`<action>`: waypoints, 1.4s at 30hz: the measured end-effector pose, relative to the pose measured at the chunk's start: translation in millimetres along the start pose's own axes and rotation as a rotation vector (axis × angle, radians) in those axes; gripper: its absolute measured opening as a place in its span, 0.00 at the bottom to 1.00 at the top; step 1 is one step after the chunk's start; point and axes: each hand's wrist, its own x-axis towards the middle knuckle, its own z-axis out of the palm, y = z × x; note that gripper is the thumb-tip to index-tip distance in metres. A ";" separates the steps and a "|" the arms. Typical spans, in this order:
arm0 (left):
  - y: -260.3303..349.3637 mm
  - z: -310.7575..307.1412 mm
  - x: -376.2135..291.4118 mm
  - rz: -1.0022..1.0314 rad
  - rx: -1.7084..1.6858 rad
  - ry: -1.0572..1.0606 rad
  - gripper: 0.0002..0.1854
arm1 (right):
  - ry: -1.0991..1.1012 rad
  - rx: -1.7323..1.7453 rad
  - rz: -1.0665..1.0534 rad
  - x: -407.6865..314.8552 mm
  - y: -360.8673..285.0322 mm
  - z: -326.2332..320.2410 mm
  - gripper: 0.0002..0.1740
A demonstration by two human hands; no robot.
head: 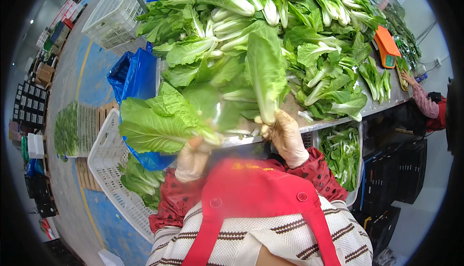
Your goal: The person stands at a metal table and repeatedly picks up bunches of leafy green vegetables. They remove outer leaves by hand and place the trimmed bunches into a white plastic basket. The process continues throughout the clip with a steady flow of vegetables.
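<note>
My gloved left hand grips the pale base of a leafy green head, its leaves spread toward the left over a blue plastic bag. In my gloved right hand, another head of leafy greens stands upright, held by its white stem end. Beyond both hands a large heap of leafy greens covers the metal worktable. Cut stem pieces lie along the table's near edge, between my hands. Part of my right fingers is hidden behind the stem or blurred.
A blue plastic bag hangs at the table's left side. White crates with greens stand below on the left, and another crate on the right holds leaves. An orange scale sits far right, near another person's hand. Black crates are stacked lower right.
</note>
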 end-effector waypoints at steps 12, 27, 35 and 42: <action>-12.1 10.3 7.7 -0.028 0.043 -0.086 0.37 | 0.215 -0.501 -0.381 4.1 19.6 -4.3 0.17; -84.2 -11.8 74.4 -0.077 0.300 0.104 0.23 | 0.248 -0.333 -0.148 12.7 34.2 -13.3 0.16; -79.3 -32.3 66.5 -0.117 0.348 0.112 0.25 | 0.066 -0.074 0.218 33.1 29.8 -23.1 0.15; -66.3 -10.7 44.8 0.004 0.416 0.030 0.27 | -0.016 -0.183 -0.055 1.8 24.0 11.4 0.19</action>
